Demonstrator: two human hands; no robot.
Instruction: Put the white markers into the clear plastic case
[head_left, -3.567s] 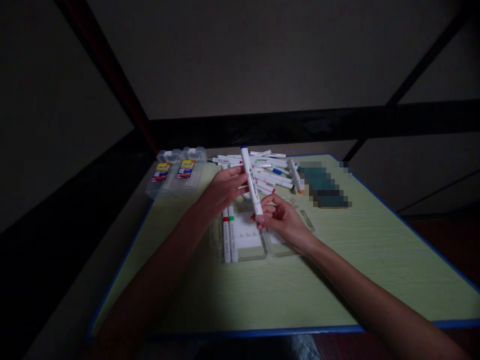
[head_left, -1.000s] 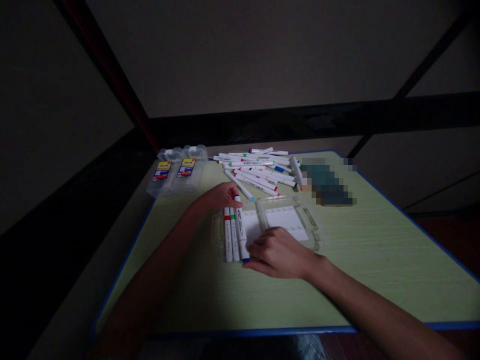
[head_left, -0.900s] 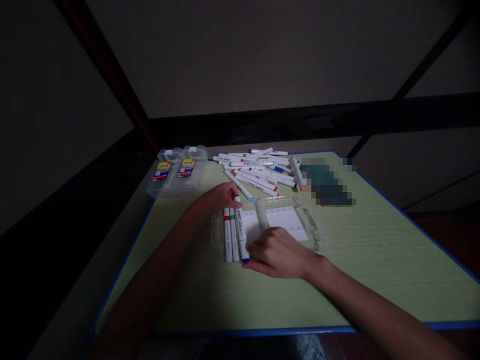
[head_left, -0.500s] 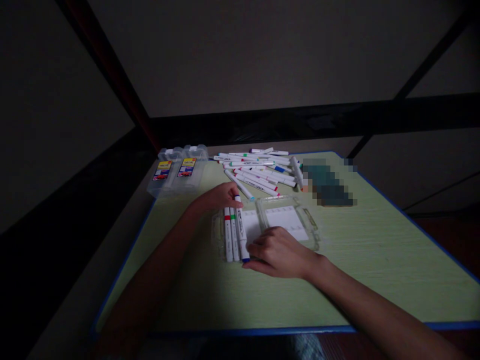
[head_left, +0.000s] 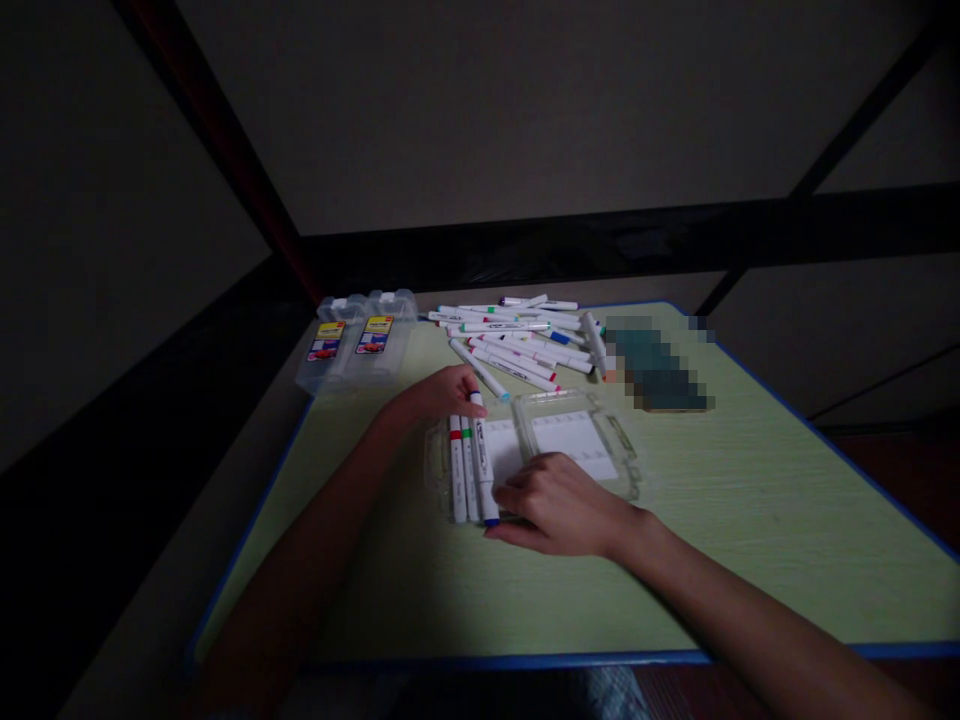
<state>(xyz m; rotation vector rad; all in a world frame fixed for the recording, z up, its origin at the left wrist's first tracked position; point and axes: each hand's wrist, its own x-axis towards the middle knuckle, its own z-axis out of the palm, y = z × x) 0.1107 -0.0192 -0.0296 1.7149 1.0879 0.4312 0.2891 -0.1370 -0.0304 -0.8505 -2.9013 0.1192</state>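
Note:
An open clear plastic case [head_left: 600, 440] lies on the green table. Three white markers lie side by side in its left half: one with a red band, one with a green band, and a blue-capped marker [head_left: 484, 465] on the right. My left hand [head_left: 442, 392] pinches the far end of the blue-capped marker. My right hand [head_left: 555, 503] is curled at the case's near edge, with fingertips on the marker's blue near end.
A loose pile of white markers [head_left: 517, 340] lies beyond the case. Two closed clear cases [head_left: 356, 345] with colourful labels stand at the table's far left corner. A dark blurred object [head_left: 652, 365] lies at the far right. The blue table edge [head_left: 525, 660] runs close to me.
Earlier both hands held the blue-capped marker up over the case. It now lies in the case beside the other two. Over the last second nothing has visibly moved.

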